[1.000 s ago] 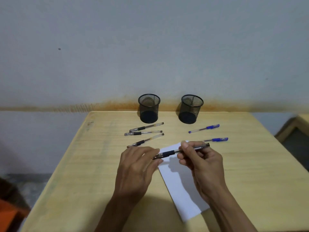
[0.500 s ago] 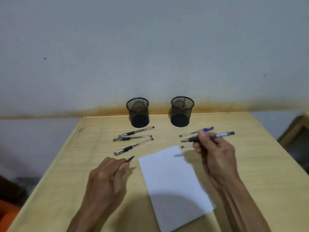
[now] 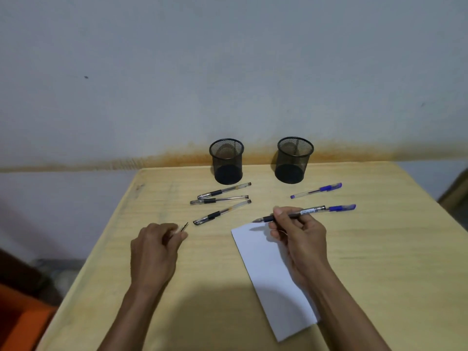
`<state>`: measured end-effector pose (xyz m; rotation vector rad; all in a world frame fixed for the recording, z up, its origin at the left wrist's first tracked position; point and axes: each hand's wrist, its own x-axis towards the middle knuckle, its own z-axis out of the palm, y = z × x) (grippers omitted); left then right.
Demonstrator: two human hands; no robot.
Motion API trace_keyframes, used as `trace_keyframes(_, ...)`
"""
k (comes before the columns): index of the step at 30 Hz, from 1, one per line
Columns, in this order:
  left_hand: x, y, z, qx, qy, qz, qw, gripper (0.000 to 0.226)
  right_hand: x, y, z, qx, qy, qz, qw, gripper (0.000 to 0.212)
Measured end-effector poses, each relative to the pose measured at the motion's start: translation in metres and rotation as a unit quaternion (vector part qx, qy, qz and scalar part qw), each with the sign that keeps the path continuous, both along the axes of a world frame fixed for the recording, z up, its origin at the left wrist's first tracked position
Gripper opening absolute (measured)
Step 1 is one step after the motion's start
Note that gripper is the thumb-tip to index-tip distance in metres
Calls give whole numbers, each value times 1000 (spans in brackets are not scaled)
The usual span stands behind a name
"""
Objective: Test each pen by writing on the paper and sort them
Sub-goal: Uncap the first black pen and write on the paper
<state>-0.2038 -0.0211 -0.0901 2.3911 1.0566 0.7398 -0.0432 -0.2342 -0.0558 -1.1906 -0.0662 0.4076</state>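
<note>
The right hand (image 3: 298, 234) is gripping an uncapped pen (image 3: 291, 216) over the paper (image 3: 268, 269); the left hand (image 3: 157, 247) is pinching its cap (image 3: 184, 227); beyond both hands the cups (image 3: 226, 160) are sitting empty, so sorting appears not yet begun.

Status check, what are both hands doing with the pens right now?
Right hand grips uncapped pen, tip over paper. Left hand holds cap. Nothing blocking.

Wooden table (image 3: 379, 249), stained wall (image 3: 228, 72)
</note>
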Motion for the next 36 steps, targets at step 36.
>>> trace_keyframes(36, 8, -62, -18, 78, 116, -235, 962, 62, -11, 8, -24, -179, -211, 96, 956, 7)
